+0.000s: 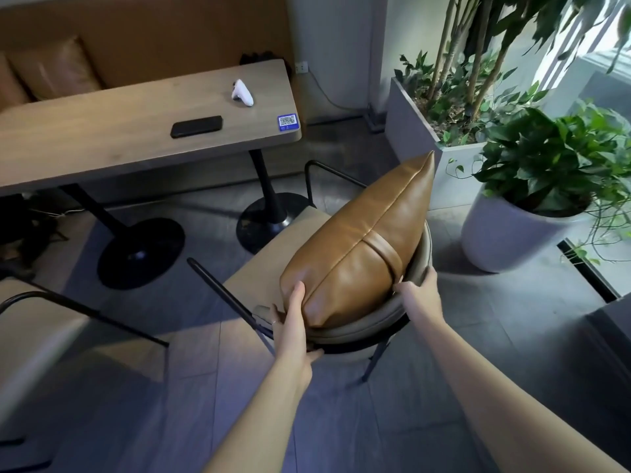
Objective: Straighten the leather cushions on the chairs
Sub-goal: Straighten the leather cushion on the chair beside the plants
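Observation:
A tan leather cushion (pixel 362 247) stands on edge on a beige chair (pixel 259 285), leaning against the chair's curved grey backrest (pixel 372 319). A leather strap crosses its near side. My left hand (pixel 290 322) grips the cushion's lower left corner, thumb on the front face. My right hand (pixel 421 290) holds the cushion's right side where it meets the backrest rim, fingers tucked behind. Another tan cushion (pixel 54 68) rests on the bench at the far left.
A wooden table (pixel 102 138) with a black phone (pixel 196 126) and a white controller (pixel 242 93) stands ahead-left. A second chair (pixel 30 336) is at the left. A grey planter (pixel 413 131) and a white potted plant (pixel 512 240) crowd the right.

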Demonstrator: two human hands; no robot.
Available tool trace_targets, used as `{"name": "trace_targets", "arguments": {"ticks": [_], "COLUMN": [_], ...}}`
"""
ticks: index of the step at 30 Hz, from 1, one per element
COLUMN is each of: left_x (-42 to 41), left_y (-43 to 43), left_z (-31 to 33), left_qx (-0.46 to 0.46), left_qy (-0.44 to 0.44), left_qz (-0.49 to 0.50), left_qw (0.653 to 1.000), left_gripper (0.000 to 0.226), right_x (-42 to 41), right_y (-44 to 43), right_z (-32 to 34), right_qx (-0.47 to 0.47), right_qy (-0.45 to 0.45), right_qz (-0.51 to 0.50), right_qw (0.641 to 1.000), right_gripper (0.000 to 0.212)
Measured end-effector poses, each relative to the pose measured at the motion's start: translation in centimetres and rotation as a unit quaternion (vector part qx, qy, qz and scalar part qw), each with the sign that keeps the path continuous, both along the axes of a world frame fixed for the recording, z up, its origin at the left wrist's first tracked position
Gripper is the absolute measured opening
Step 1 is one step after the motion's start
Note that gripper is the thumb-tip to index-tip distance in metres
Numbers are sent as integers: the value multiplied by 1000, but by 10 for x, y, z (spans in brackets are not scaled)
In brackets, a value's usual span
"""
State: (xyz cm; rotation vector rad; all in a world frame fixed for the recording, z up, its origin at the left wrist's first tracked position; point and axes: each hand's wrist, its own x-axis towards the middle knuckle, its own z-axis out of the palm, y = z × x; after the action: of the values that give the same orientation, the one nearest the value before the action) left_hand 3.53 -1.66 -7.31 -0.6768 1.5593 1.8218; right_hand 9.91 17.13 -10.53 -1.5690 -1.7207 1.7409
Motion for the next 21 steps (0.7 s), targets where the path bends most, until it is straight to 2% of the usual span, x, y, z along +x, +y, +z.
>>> {"name": "trace_targets", "arguments": {"ticks": [3, 4, 13, 21], "left_x": [-5, -7, -47, -137], "left_y": [-2, -1, -21, -62], "left_z": [-4, -4, -5, -10], "left_qx": [0, -2, -5, -21], "left_qy": [4, 4, 18, 27], "left_qz": [10, 17, 17, 1], "left_qw": [1000, 1000, 1000, 999], "left_gripper": [125, 125, 134, 125], "right_x": [-11, -12, -29, -83], "right_y": [-9, -12, -40, -89], "right_z": [3, 3, -3, -14], "right_qx": [46, 56, 70, 92], "right_qy": [-130, -142, -119, -115], "right_qz": [45, 49, 46, 43], "right_qw": [989, 987, 989, 988], "right_gripper": [99, 101, 107, 106]}}
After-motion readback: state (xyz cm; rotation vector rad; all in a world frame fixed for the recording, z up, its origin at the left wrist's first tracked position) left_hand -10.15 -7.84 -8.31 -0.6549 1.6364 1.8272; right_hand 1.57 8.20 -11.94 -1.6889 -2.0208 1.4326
